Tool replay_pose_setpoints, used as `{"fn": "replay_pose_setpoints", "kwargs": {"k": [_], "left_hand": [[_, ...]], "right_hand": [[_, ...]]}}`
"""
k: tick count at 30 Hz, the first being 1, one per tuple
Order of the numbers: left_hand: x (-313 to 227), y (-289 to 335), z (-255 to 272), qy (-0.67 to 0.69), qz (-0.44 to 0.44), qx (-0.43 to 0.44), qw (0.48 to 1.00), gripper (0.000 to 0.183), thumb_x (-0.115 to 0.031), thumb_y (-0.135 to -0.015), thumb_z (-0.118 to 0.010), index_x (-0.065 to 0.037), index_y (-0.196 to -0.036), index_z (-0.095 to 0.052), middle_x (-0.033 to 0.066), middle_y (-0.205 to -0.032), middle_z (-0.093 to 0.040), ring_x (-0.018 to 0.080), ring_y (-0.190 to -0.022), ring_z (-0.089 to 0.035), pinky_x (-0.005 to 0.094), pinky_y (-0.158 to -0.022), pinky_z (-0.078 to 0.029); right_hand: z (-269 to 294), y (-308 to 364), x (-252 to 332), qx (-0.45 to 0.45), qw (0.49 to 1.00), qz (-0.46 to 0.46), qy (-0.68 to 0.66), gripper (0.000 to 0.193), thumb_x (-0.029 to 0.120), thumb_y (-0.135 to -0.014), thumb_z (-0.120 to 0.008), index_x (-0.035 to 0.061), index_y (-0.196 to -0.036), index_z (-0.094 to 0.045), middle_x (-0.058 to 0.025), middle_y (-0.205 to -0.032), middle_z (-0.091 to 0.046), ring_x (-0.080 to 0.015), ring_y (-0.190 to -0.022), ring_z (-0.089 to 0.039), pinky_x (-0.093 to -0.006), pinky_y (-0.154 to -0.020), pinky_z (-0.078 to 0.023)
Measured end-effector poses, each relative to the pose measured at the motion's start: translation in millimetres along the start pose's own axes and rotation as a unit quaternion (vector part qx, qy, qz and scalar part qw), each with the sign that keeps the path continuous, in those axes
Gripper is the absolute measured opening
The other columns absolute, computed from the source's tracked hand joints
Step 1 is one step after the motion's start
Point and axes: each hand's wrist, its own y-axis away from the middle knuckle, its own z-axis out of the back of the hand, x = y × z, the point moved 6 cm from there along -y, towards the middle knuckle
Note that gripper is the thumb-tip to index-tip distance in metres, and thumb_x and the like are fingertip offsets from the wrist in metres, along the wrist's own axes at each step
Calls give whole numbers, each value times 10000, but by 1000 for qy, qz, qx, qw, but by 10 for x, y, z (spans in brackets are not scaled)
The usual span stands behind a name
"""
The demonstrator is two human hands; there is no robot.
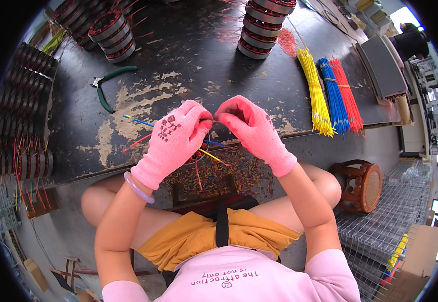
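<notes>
Both hands wear pink knit gloves and meet at the front edge of the dark table. My left hand is closed in a pinch on a thin red wire. Close by on the right, my right hand pinches at the same wire; its fingertips are partly hidden. Beneath the hands sits a stator ring with red windings, mostly covered. Around the left hand, loose leads stick out: a blue wire, a red sleeved wire and a yellow wire.
Green-handled cutters lie at the left. Stacked stators stand at the back, with more along the left edge. At the right lie yellow, blue and red wire bundles. A wooden stool and wire mesh stand right.
</notes>
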Motion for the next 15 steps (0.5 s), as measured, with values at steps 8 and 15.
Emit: {"fn": "replay_pose_setpoints", "kwargs": {"k": [8, 15], "left_hand": [[-192, -25, 70, -43, 38, 44, 997, 145, -103, -892, -660, -33, -1018, -667, 131, -1047, -636, 348, -931, -656, 407, -792, -531], [-125, 82, -128, -26, -14, -64, 998, 134, -88, -834, -709, -96, -967, -695, 38, -969, -672, 280, -876, -677, 384, -733, -551]], "right_hand": [[49, -39, 123, 48, 996, 9, 68, 118, 32, -971, -608, -6, -1070, -660, -15, -928, -679, -54, -869, -580, -244, -762, -486], [77, -189, -203, 132, 981, -121, -70, 171, 137, -965, -641, -15, -1044, -643, -25, -914, -683, -90, -859, -632, -246, -745, -486]]}}
